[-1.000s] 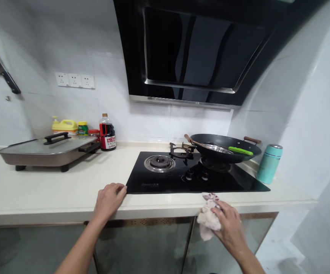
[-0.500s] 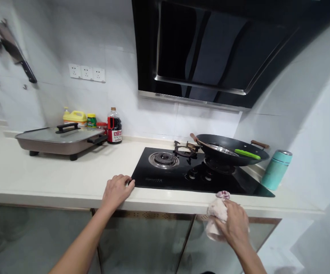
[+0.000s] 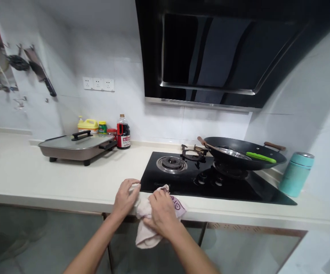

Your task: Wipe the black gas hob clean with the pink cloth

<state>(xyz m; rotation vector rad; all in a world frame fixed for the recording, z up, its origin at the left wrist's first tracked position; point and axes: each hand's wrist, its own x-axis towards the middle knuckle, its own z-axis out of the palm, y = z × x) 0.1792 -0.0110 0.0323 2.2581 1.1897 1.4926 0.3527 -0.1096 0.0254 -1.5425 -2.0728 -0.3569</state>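
Note:
Under my right hand (image 3: 162,213) is a pale pink cloth (image 3: 149,234) with purple lettering, gripped and pressed on the front edge of the white countertop (image 3: 76,182). Part of the cloth hangs down over the cabinet front. My left hand (image 3: 127,196) rests on the counter just left of the cloth, fingers apart, with its fingertips at the front left corner of the black glass gas stove (image 3: 182,182). I see nothing held in the left hand.
On the stove's right burner sits a black wok (image 3: 239,160) with a green-handled utensil (image 3: 260,157) in it. A turquoise flask (image 3: 297,175) stands at its right. Further left are a lidded electric pan (image 3: 76,148) and a dark sauce bottle (image 3: 123,133). The range hood (image 3: 205,57) overhangs the stove.
My right hand has moved left along the counter edge with the cloth, from the stove's right part to beside my left hand. The view has shifted slightly left.

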